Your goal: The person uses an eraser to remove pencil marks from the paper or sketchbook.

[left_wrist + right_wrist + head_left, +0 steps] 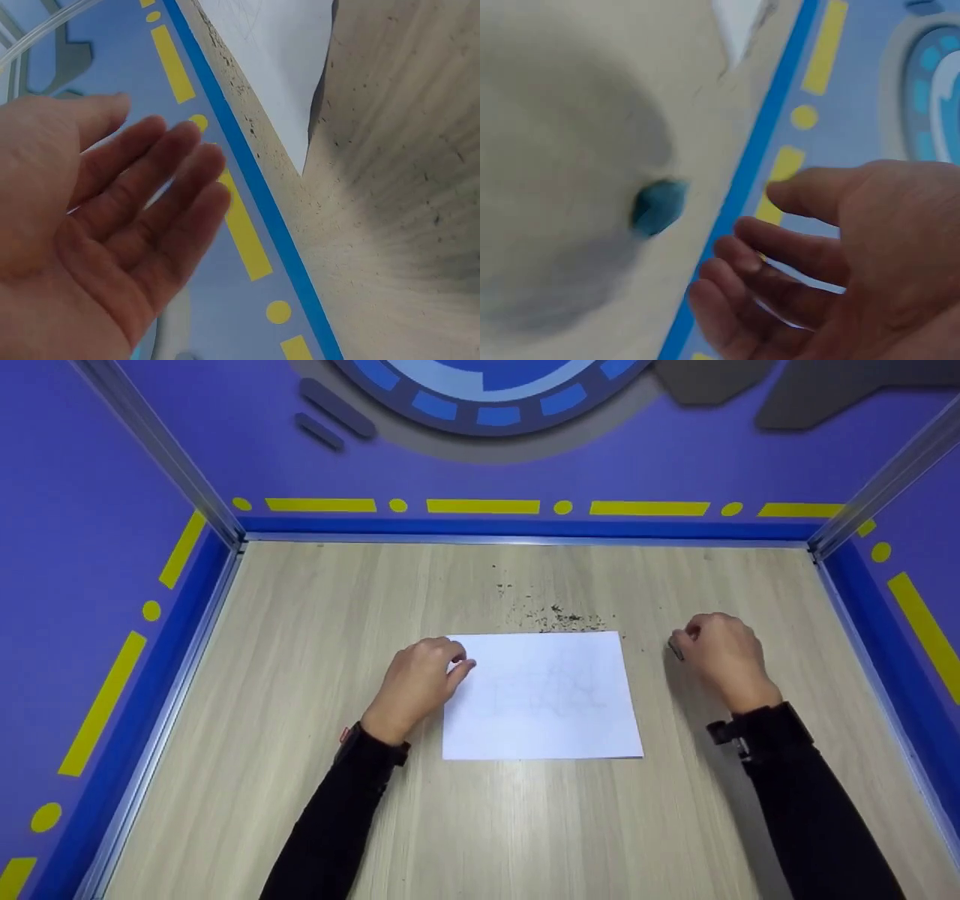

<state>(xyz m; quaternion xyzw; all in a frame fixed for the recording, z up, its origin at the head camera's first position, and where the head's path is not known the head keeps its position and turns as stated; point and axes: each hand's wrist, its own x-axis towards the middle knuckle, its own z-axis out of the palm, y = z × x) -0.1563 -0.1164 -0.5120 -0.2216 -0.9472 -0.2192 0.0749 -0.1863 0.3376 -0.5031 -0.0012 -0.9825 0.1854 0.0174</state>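
Note:
A white sheet of paper with faint grey lines lies on the table. My left hand is at its upper left corner, fingers loosely bent with nothing between them; in the left wrist view the left hand shows its bare palm, apart from the paper. To the right of the sheet is my right hand, beside a small dark piece. In the right wrist view that small, blurred teal piece appears apart from the loosely curled fingers of the right hand. Its kind cannot be told.
Dark crumbs are scattered on the wooden table along and beyond the paper's far edge. Blue panels with yellow marks wall in the back and both sides, with a metal rail along the table's far edge.

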